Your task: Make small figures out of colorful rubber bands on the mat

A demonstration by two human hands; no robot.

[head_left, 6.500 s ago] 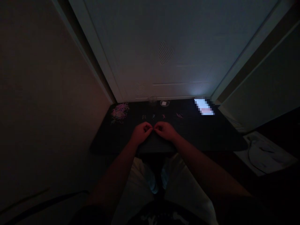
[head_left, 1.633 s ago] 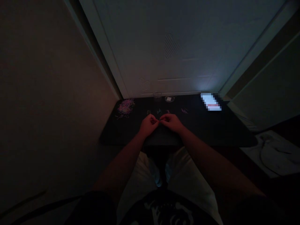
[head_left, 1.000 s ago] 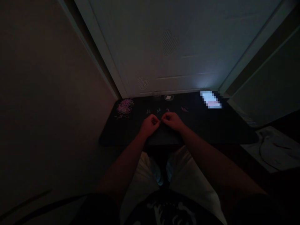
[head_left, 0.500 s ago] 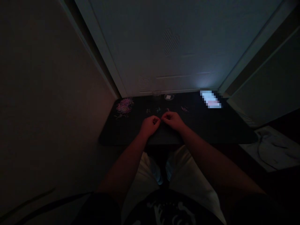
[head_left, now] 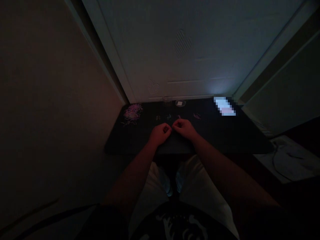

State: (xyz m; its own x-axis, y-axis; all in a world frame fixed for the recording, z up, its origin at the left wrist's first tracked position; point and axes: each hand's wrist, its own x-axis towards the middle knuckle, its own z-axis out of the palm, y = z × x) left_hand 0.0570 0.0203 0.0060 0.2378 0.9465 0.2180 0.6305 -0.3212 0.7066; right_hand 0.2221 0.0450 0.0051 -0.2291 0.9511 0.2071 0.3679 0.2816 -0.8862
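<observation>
- Tabletop [head_left: 232,131]: black
- Heap of little pieces [head_left: 133,112]: pink and purple mixed
- Door's larger heart [head_left: 183,44]: striped
- Glowing panel [head_left: 223,104]: bluish white, pinkish patch
- Shirt [head_left: 175,225]: black, white print

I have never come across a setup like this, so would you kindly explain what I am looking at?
There is no machine here: these are a person's bare hands, seen by one camera worn on the head, looking forward and down. The room is dim. On the dark table, a pile of tiny pinkish pieces lies at the left, with small clusters in a row further right. Behind them sits a clear round item with a white square; a bright, pixelated rectangle is at far right. The left hand and right hand nearly meet, fingertips pinched; it is too dark to tell what either grip holds.
</observation>
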